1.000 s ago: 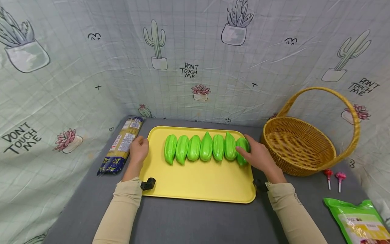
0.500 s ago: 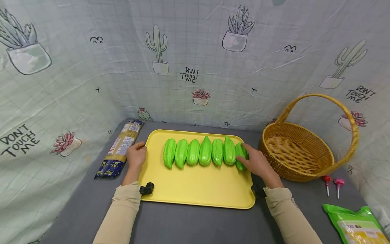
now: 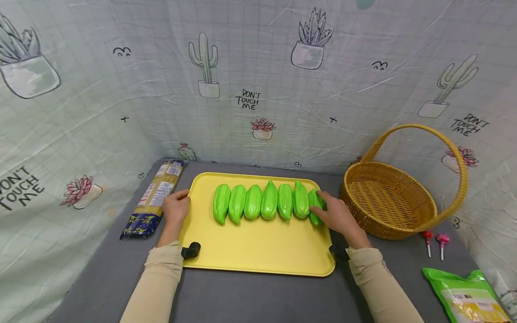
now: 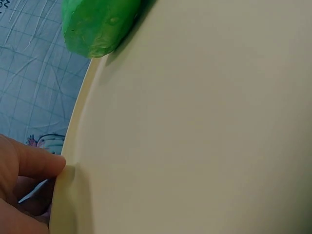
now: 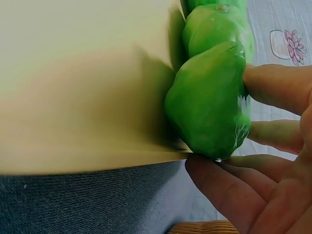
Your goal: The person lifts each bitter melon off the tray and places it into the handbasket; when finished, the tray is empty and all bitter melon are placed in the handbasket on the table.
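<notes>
A yellow tray [image 3: 258, 246] lies on the grey table with several glossy green papayas [image 3: 252, 202] in a row along its far half. My right hand [image 3: 339, 217] grips the rightmost papaya [image 5: 209, 100] at the tray's right side. In the right wrist view the thumb presses on that papaya and the other fingers curl round its outer side by the rim. My left hand [image 3: 176, 208] is at the tray's left edge. The left wrist view shows a fingertip [image 4: 58, 165] on the rim, with the other fingers curled beside it, partly hidden.
A wicker basket [image 3: 387, 229] with a tall handle stands right of the tray. Two lollipops [image 3: 427, 235] and a green bag [image 3: 464, 291] lie at the right. A pasta packet [image 3: 155, 197] lies at the left. A patterned cloth [image 3: 258, 67] rises behind.
My left hand's fingers have come from a loose fist beside the tray to its rim. The right hand has closed further round the rightmost papaya. The head view has shifted slightly.
</notes>
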### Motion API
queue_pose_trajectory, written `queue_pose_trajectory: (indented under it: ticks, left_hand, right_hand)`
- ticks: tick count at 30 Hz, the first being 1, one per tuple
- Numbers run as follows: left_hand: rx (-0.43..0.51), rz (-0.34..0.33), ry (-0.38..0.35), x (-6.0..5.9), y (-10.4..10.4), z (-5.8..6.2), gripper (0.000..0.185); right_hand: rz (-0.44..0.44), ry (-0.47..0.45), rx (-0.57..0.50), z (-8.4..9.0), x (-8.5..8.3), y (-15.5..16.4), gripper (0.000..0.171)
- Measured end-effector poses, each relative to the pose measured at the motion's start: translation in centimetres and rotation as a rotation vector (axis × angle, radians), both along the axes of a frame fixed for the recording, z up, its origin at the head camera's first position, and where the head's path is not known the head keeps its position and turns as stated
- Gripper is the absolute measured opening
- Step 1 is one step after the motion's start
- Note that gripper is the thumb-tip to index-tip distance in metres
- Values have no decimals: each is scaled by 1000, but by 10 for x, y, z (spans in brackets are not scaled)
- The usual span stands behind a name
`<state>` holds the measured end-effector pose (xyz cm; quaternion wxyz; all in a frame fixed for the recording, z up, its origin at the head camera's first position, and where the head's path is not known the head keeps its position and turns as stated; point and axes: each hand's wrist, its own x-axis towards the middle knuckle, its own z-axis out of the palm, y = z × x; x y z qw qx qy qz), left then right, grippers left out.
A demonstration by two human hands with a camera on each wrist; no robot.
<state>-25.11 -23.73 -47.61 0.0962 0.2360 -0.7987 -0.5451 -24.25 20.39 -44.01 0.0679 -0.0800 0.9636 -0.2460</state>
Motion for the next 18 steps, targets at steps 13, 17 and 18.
queue_pose_trajectory:
  ticks: [13, 17, 18]
  left_hand:
    - [14, -6, 22, -1, 1, -3, 36]
    - [-5, -3, 27, -1, 1, -4, 36]
    - [-13, -5, 28, -1, 1, -4, 37]
  right_hand:
    - [-10, 17, -6, 2, 2, 0, 68]
    - [-3, 50, -9, 3, 3, 1, 67]
    - [-1, 59, -8, 4, 3, 1, 66]
